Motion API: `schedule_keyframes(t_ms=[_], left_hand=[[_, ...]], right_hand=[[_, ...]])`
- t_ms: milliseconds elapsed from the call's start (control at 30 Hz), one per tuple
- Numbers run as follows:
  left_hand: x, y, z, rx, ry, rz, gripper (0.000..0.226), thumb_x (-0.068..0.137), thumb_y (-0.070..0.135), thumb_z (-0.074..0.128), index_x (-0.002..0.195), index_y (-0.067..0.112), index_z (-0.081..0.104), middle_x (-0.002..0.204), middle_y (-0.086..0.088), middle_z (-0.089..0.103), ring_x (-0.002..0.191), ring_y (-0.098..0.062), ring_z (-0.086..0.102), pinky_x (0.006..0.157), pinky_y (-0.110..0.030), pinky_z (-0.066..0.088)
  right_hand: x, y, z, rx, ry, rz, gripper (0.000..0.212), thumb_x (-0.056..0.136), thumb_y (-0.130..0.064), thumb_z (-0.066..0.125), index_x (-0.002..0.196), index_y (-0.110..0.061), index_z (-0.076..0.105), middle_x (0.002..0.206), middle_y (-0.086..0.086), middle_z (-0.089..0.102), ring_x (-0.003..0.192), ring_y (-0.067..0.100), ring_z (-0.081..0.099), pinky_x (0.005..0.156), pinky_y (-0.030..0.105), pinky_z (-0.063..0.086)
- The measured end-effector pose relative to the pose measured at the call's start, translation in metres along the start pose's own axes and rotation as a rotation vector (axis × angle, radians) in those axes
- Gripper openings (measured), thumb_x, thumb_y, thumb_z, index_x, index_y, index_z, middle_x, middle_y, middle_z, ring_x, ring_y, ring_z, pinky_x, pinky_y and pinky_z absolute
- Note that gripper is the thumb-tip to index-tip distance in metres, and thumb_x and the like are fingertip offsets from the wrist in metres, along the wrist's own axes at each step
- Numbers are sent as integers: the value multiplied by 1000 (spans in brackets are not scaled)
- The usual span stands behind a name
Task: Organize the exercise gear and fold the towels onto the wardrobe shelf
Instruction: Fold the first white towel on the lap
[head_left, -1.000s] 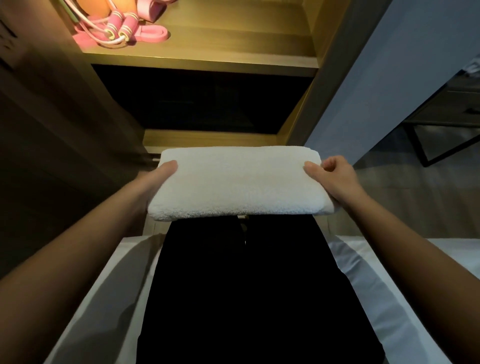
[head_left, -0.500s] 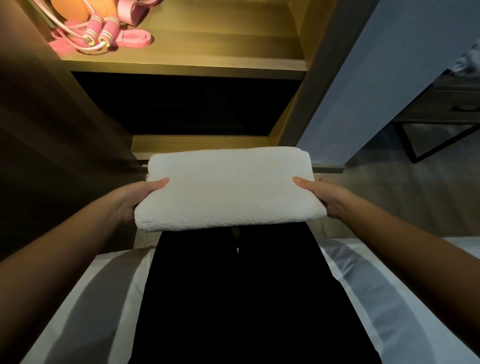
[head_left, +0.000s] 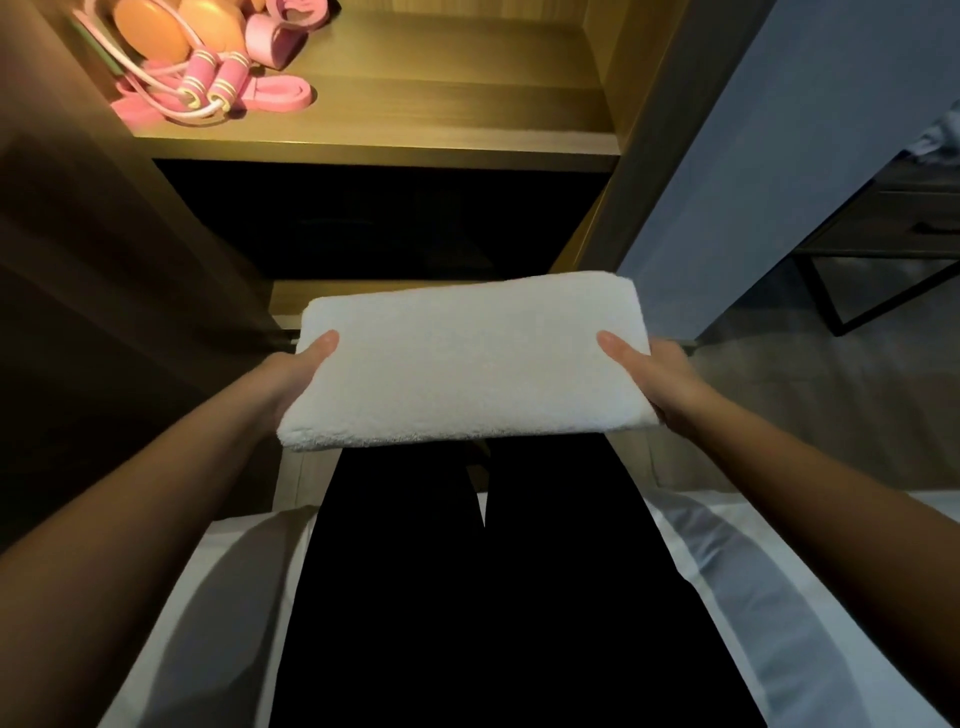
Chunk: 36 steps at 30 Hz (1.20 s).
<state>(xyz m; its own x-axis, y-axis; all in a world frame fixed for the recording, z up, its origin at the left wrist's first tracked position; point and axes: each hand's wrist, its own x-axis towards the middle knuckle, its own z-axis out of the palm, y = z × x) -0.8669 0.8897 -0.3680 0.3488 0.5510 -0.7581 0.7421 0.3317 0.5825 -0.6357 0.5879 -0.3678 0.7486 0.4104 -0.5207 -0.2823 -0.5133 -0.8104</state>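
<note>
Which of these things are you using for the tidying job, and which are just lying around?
For the job: folded white towel, held at its ends by the left hand and right hand; wardrobe shelf; pink skipping rope, pink band and orange gear on it.

Just lying about: white bedding below; dark side table on the right.

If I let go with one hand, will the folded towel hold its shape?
Probably not: the towel is soft terry, held flat by the left hand and right hand gripping opposite ends, so a freed end would likely sag. Its fuzzy surface should resist slipping. Carried level by its ends alone, it seems light for its bulk.
</note>
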Motion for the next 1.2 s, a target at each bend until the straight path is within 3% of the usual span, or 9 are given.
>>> schedule_keyframes(t_ms=[100, 167, 267, 467, 633, 800, 967, 1100, 1200], left_hand=[[2, 2, -5, -6, -68, -36, 57, 96, 50, 48, 122, 0, 51, 104, -14, 61, 87, -28, 60, 73, -37, 49], [6, 7, -8, 29, -20, 31, 62, 96, 53, 46, 127, 0, 51, 114, -15, 61, 96, -30, 60, 85, -41, 49], [10, 40, -14, 105, 99, 262, 60, 96, 56, 43, 125, 4, 55, 112, -11, 62, 97, -29, 60, 87, -42, 47], [35, 140, -27, -8, 164, 480, 51, 97, 56, 44, 114, 10, 59, 114, -8, 65, 103, -28, 61, 93, -40, 45], [75, 218, -31, -85, 258, 539, 62, 96, 54, 48, 129, 2, 54, 127, -14, 60, 110, -30, 58, 97, -37, 43], [119, 271, -41, 19, 431, 554, 69, 95, 58, 44, 141, 7, 45, 139, -13, 53, 127, -33, 49, 109, -35, 31], [161, 299, -35, 116, 489, 541, 74, 97, 58, 39, 141, -1, 43, 138, -23, 51, 129, -39, 45, 102, -36, 31], [185, 322, -20, 111, 466, 536, 70, 99, 54, 39, 134, -5, 49, 129, -25, 55, 120, -39, 50, 85, -34, 30], [199, 341, -14, 160, 448, 522, 69, 98, 59, 35, 121, -3, 57, 107, -19, 57, 112, -38, 52, 90, -38, 34]], right_hand=[[-4, -5, 1, -103, 6, -248, 32, 92, -42, 58, 118, -23, 52, 114, -4, 62, 98, 12, 62, 71, 25, 51], [0, -10, 3, -99, 36, -258, 32, 93, -43, 56, 117, -23, 50, 108, -9, 61, 96, 11, 61, 70, 24, 50], [19, -30, 1, -45, 59, -204, 34, 93, -48, 54, 116, -22, 53, 105, -7, 61, 92, 9, 61, 65, 24, 48], [72, -111, -15, 2, 124, -289, 45, 92, -52, 56, 122, -18, 57, 115, -1, 65, 101, 16, 63, 86, 35, 52], [127, -181, -13, 1, 123, -294, 51, 95, -52, 50, 132, -17, 51, 114, -3, 60, 89, 9, 59, 67, 26, 47], [183, -219, -1, -25, 170, -318, 51, 100, -50, 41, 133, -13, 52, 106, -2, 60, 84, 12, 58, 70, 27, 44], [232, -236, 4, -101, 223, -265, 59, 99, -53, 37, 139, -9, 44, 128, 12, 55, 112, 28, 54, 95, 42, 45], [271, -249, 2, -156, 310, -186, 63, 99, -54, 37, 141, -7, 39, 134, 17, 50, 120, 35, 50, 99, 44, 42], [291, -260, 5, -304, 422, -110, 67, 99, -59, 28, 142, -7, 36, 138, 19, 43, 124, 38, 46, 93, 42, 38]])
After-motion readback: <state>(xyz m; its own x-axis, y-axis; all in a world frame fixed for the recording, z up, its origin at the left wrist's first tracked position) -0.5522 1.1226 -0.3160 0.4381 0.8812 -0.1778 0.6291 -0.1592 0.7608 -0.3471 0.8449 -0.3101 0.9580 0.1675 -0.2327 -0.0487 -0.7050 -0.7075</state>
